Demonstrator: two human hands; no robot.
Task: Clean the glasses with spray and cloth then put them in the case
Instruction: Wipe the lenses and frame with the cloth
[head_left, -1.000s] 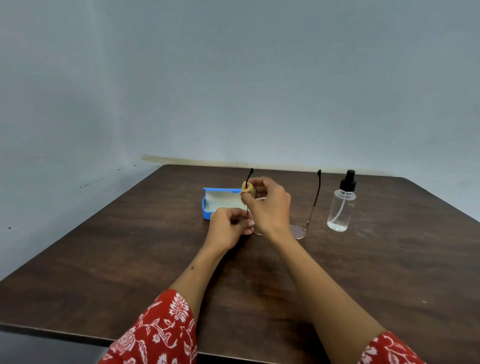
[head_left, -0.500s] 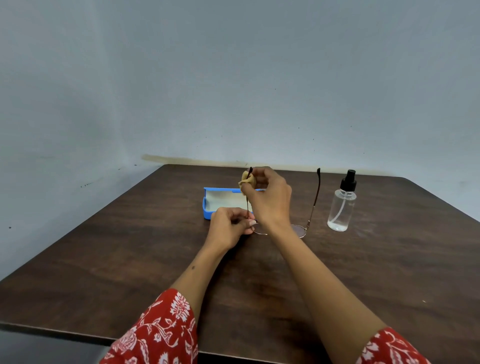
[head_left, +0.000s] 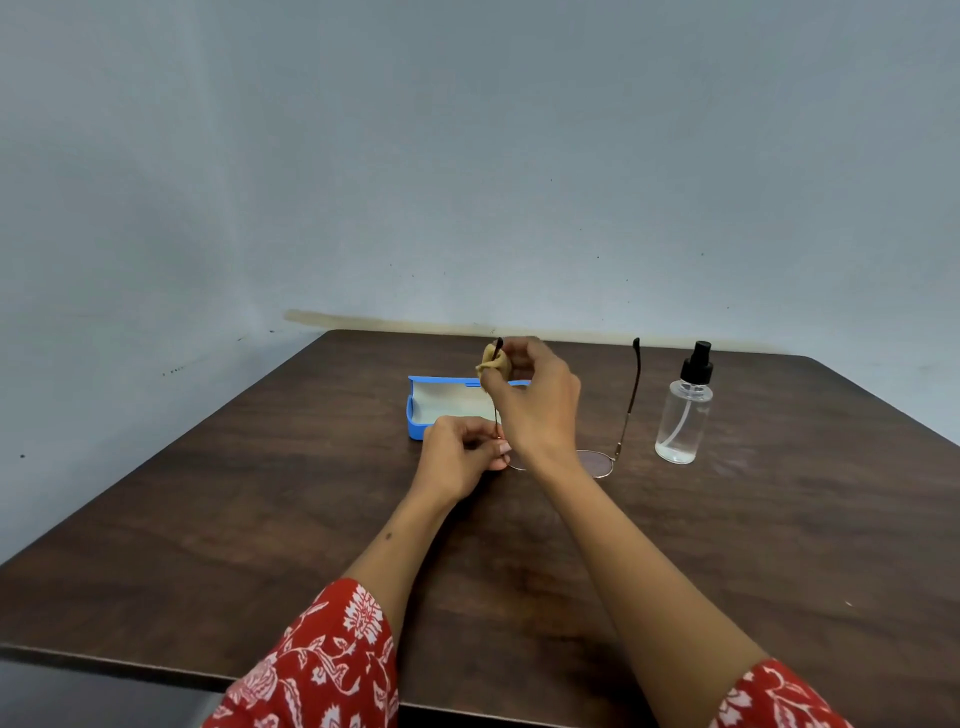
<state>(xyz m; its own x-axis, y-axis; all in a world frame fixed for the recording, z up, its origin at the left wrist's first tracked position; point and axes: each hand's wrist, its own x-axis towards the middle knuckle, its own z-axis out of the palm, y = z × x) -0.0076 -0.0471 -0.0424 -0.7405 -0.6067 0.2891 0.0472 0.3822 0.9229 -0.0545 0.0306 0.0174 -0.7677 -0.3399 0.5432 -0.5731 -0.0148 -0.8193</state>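
Hands (head_left: 537, 405) pinching glasses (head_left: 597, 461), cloth (head_left: 493, 361) on temple

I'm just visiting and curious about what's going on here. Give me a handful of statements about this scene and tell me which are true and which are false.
1. The right hand pinches a tan cloth around the upper end of one temple arm of the glasses. True.
2. The blue case is closed. False: it lies open, its pale lining showing.
3. The spray bottle stands upright on the table, right of the glasses. True.
4. The left hand holds the spray bottle. False: it grips the glasses frame down by the table; nothing touches the bottle.
5. The glasses are folded inside the case. False: they are outside it, both arms pointing up.
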